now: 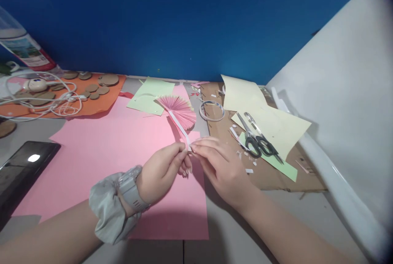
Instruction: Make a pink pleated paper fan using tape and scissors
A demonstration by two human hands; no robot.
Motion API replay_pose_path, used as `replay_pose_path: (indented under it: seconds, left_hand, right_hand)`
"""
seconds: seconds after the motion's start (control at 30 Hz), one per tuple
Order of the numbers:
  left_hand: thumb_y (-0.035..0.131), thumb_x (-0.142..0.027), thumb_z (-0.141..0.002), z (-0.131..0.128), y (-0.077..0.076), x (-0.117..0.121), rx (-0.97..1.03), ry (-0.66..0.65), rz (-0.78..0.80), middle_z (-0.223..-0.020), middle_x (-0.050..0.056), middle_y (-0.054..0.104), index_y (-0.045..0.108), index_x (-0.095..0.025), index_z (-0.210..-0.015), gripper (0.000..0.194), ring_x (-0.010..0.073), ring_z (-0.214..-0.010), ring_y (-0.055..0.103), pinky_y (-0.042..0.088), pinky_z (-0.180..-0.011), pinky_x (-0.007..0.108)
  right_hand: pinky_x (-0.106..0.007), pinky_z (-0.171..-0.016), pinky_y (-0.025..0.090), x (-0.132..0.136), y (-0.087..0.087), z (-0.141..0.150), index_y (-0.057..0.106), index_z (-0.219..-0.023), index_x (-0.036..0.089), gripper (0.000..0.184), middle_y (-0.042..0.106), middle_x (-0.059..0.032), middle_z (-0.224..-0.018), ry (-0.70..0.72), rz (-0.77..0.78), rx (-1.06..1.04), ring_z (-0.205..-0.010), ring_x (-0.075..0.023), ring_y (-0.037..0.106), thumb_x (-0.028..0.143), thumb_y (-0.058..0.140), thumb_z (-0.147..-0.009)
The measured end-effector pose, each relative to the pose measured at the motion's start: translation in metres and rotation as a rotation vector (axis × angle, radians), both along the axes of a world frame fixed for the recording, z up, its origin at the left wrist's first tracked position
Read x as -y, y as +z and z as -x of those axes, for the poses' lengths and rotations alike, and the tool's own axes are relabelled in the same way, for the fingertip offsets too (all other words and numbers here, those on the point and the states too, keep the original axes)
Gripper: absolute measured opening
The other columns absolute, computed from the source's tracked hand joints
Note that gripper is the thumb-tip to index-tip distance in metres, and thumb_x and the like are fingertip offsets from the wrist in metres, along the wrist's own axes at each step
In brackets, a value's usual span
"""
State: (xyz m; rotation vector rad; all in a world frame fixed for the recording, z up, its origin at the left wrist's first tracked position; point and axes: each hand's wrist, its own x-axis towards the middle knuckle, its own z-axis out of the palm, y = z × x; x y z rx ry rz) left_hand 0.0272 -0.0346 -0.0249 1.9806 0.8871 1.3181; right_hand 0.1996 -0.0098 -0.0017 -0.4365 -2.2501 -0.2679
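Observation:
A pleated pink paper fan (181,110) is spread open above the pink sheet, a narrow white strip (181,125) running along its near edge. My left hand (167,165), with a grey watch and a scrunchie at the wrist, pinches the near end of the strip and fan. From the other side my right hand (222,165) presses its fingertips against the same end. Both hands are closed there, and the fingertips hide the exact point of contact. Beneath them lies the large pink paper sheet (123,149).
Right of the hands, black-handled scissors (258,143) and a pen lie on cream paper (270,120) over cardboard (267,178). A tape roll (212,110) sits near the fan. At left are a phone (24,174), white cables (66,104), cardboard discs (107,79) and a bottle (27,47).

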Motion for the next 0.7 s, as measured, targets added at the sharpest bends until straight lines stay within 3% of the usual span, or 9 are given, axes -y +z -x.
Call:
replay_pose_path:
  seconds: [0.2,0.47,0.7]
  left_hand:
    - [0.027,-0.026,-0.096,0.0008,-0.0016,-0.0001,-0.035,0.043,-0.025,-0.070,-0.002,0.056,0.049,-0.016,-0.082,0.027,0.0085,-0.062,0.057,0.047,-0.064,0.022]
    - [0.030,-0.018,-0.093,-0.0003,0.0000,0.0029,-0.261,0.227,-0.171,-0.071,-0.001,0.055,0.048,-0.018,-0.079,0.023,0.0116,-0.068,0.053,0.040,-0.068,0.025]
    - [0.032,-0.017,-0.092,-0.0008,-0.0007,0.0020,-0.321,0.250,-0.188,-0.070,-0.002,0.054,0.045,-0.018,-0.078,0.020,0.0121,-0.066,0.051,0.038,-0.065,0.024]
  right_hand:
    - [-0.035,-0.085,0.044,0.0015,0.0002,0.0005,0.056,-0.102,0.011,0.017,0.062,-0.0105,-0.099,-0.020,0.022,0.033,-0.097,-0.0189,0.053,0.009,0.047,-0.087]
    - [-0.034,-0.086,0.042,0.0039,-0.0012,0.0025,0.057,-0.101,0.011,0.018,0.062,-0.0095,-0.100,-0.067,0.124,0.024,-0.098,-0.0177,0.053,0.012,0.044,-0.090]
    - [-0.034,-0.082,0.041,0.0055,0.0001,0.0037,0.056,-0.098,0.013,0.017,0.062,-0.0074,-0.096,-0.105,0.174,0.046,-0.094,-0.0173,0.053,0.013,0.041,-0.091]
